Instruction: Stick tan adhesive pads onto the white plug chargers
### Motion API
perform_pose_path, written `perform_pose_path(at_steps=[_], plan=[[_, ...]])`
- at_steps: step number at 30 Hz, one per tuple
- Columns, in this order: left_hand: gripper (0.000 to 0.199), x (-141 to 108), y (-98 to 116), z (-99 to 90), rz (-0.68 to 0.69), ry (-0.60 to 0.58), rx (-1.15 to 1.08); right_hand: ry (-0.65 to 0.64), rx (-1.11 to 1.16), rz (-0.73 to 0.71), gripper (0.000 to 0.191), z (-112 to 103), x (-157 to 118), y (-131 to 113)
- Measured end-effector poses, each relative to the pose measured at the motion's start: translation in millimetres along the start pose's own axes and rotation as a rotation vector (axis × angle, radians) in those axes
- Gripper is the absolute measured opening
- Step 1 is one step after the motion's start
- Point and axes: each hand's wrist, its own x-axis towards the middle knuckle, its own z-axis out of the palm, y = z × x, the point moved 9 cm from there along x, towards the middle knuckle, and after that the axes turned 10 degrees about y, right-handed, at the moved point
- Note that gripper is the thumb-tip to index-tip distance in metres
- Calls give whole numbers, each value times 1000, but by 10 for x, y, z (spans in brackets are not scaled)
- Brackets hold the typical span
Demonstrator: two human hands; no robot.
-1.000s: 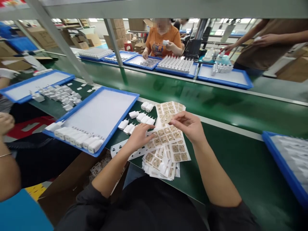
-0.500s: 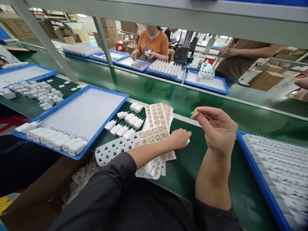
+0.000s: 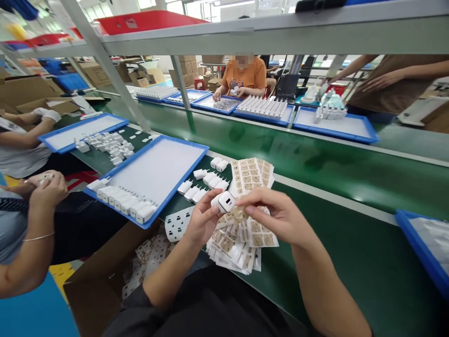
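Note:
My left hand [image 3: 203, 219] grips a white charger [image 3: 223, 202], its face with two dark ports turned up toward me. Close to the charger's right edge is my right hand [image 3: 277, 213], thumb and forefinger pinched together; whatever is between them is too small to make out. Beneath both hands lie overlapping sheets of tan stickers [image 3: 250, 175], beside a white sheet with black marks [image 3: 177, 224]. Several white chargers [image 3: 192, 193] rest just left of the sheets. A blue-rimmed tray [image 3: 168, 199] holds a row of chargers along its near edge.
Another blue tray [image 3: 417, 248] stands at the right edge. Loose chargers [image 3: 114, 145] lie on the left. An open cardboard box [image 3: 87, 276] is below the table edge. People work at left and across the green belt [image 3: 315, 164]; a metal shelf [image 3: 217, 40] spans overhead.
The view has turned left. My left hand has come back from the sheets and now holds a charger upright in front of me. My right hand has lowered toward it.

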Motion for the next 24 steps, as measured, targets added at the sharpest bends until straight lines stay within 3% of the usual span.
perform_pose_path(at_steps=[2, 4, 10, 17, 20, 24], plan=[[63, -8, 39, -89, 50, 48, 42, -88, 38, 6, 17, 246, 16, 53], [62, -9, 89, -168, 112, 85, 90, -96, 82, 25, 16, 367, 23, 115], [37, -80, 258, -177, 398, 0, 354, -45, 216, 177, 16, 420, -1, 374], [71, -59, 193, -149, 398, -79, 434, -139, 422, 372, 21, 654, -84, 595], [73, -35, 153, -224, 403, -78, 458, -114, 386, 371, 21, 610, -73, 608], [58, -66, 170, -310, 465, -91, 500, -2, 285, 313, 17, 432, -30, 586]])
